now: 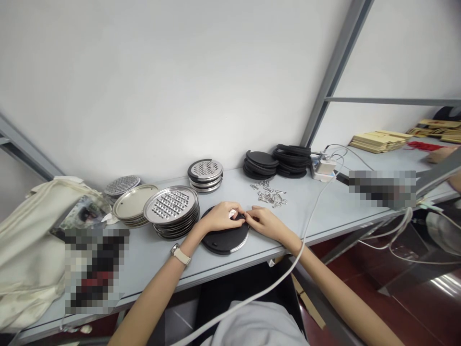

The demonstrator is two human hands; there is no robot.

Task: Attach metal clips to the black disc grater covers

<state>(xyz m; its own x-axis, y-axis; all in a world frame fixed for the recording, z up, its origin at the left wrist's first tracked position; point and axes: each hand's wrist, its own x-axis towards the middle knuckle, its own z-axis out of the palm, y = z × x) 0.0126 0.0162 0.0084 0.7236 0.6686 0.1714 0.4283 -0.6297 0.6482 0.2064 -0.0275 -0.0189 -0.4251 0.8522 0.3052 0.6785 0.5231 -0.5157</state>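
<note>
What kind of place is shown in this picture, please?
It looks like a workshop, perhaps for assembly: stacked round metal graters, scattered small metal clips, and the left hand and right hand at a black disc.

The single view looks out from the person's head, facing forward and down over the workbench [147,254], wide yet close, with the left hand [220,217] and right hand [264,222] just towards 6 o'clock of centre. Forearms [154,298] enter from 7 and between 4 and 5; the pale wall [180,81] fills 12.
</note>
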